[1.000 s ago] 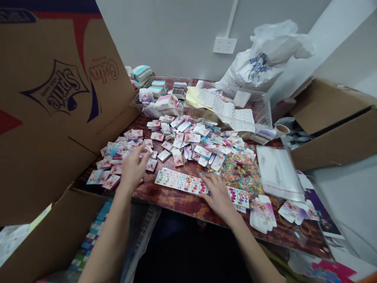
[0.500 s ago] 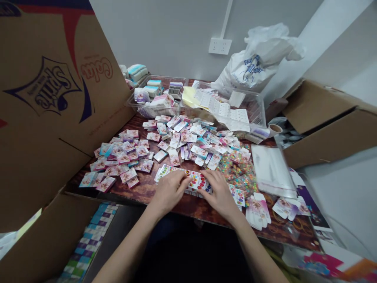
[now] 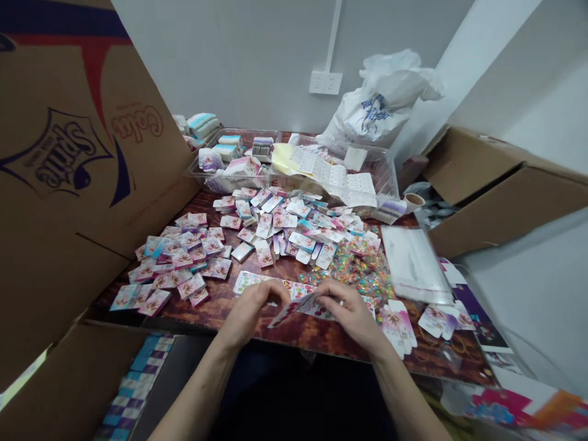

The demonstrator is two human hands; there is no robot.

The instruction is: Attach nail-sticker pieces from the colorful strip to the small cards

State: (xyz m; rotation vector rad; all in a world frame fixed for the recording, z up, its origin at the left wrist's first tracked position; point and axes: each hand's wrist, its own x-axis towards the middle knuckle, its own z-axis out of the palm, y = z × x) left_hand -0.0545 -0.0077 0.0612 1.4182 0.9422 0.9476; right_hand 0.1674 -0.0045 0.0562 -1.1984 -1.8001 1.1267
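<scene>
Between my hands a narrow sticker sheet (image 3: 296, 307) with coloured round prints is raised off the table and tilted. My right hand (image 3: 350, 309) pinches its right end between thumb and fingers. The curled fingers of my left hand (image 3: 252, 311) close at its left part, the fingertips partly hidden. Behind and beneath lie more printed sticker sheets (image 3: 246, 281), flat in a row along the table's front. A spread of small colourful glittery packets (image 3: 342, 269) lies just beyond my right hand.
Small printed boxes lie in a left heap (image 3: 184, 257) and a middle heap (image 3: 285, 223). Clear plastic trays (image 3: 390, 171) stand behind. Clear bags (image 3: 413, 260) and flat cards (image 3: 399, 324) lie at right. A tall carton (image 3: 55, 214) blocks the left; an open carton (image 3: 500, 214) stands right.
The sticker sheet between my hands has come up from the flat row and tilted. My hands have shifted slightly, and the whole view has moved a little.
</scene>
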